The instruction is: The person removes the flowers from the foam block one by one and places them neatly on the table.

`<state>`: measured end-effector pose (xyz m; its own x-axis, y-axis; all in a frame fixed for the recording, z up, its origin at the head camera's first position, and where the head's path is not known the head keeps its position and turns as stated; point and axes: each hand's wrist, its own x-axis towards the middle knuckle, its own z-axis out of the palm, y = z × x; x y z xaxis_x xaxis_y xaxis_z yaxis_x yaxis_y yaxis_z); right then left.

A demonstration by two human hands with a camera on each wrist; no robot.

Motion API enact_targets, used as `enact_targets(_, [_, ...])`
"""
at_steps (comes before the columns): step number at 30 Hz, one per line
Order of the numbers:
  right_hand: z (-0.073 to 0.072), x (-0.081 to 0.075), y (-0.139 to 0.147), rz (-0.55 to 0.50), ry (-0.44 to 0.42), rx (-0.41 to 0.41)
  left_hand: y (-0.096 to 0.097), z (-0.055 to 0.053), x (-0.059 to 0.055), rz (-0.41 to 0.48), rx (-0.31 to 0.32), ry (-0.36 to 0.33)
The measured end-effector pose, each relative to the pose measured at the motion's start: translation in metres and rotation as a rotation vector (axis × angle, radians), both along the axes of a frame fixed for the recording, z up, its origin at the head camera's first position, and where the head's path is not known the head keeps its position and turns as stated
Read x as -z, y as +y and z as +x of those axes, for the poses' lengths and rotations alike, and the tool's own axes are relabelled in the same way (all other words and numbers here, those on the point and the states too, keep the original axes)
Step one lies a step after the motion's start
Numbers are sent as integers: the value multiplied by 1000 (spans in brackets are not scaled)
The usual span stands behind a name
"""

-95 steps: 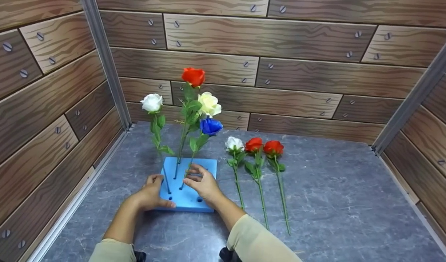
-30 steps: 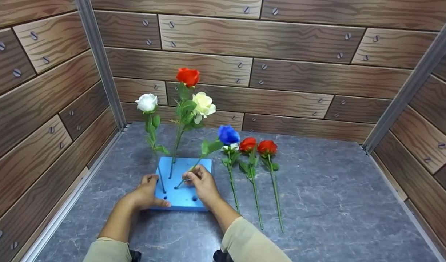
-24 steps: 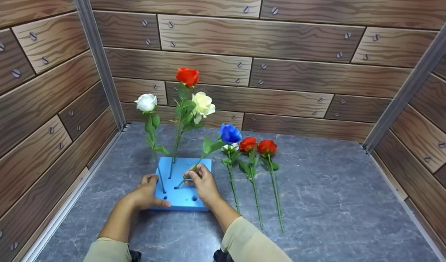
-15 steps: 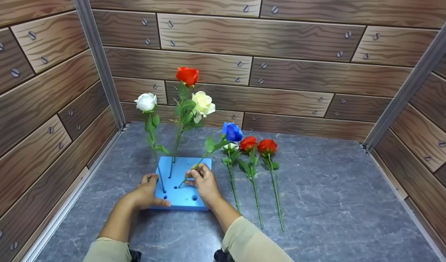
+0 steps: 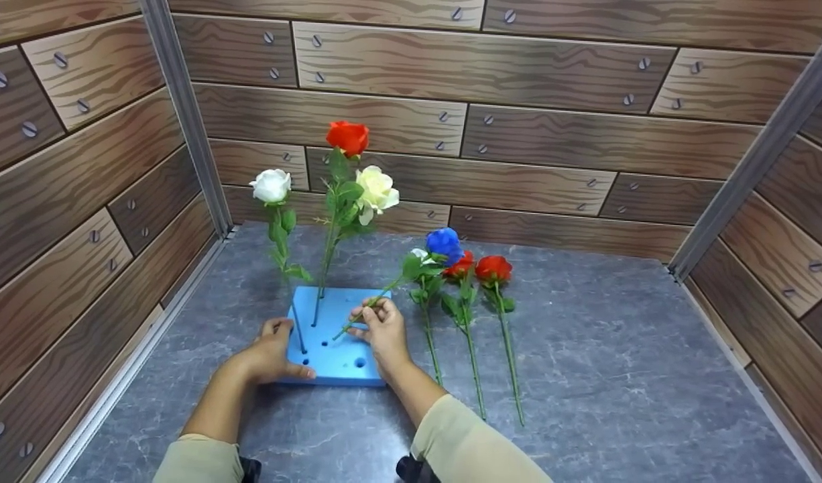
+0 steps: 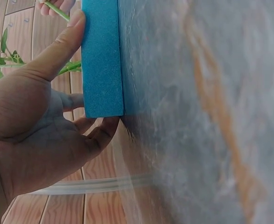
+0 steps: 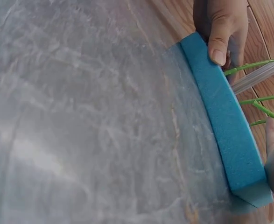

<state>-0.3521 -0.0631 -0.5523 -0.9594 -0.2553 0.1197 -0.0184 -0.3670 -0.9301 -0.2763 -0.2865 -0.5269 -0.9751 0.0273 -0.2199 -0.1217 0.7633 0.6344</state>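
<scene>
My left hand (image 5: 267, 359) grips the left side of a blue foam block (image 5: 338, 371), which has several holes. In the left wrist view, the thumb lies along the block (image 6: 101, 70) and the fingers bend around its end. Over the block, my right hand (image 5: 385, 337) pinches the green stem of a blue rose (image 5: 446, 245). This rose leans right, its lower stem end free above the foam, close to a hole. A white rose (image 5: 271, 186), a red rose (image 5: 348, 138) and a pale yellow rose (image 5: 377, 191) stand in the block.
Right of the block, a white rose (image 5: 419, 256) and two red roses, one partly hidden (image 5: 459, 264) and one at the right (image 5: 493, 270), lie on the grey marbled table (image 5: 619, 362). Wood-patterned walls (image 5: 552, 141) enclose the back and sides.
My right hand takes hold of the blue rose's stem, tilts it right and draws its end out of the block's hole. My left hand stays on the block.
</scene>
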Motion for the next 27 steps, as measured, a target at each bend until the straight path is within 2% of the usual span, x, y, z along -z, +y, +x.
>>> enact_targets(5, [1,-7,9,22,-15,27,1,-1,0,12,6,2])
enact_targets(11, [3,-16,25,154,14,84,-1,1,-1,26,19,2])
enact_targets(14, [3,-20,35,186,37,93,-1,3,-1,29,20,-8])
enact_targets(19, [3,-24,53,217,59,77,-1,4,-2,25,24,-17])
enact_targets(27, [7,-29,86,295,34,52,0,4,-2,31,31,-16])
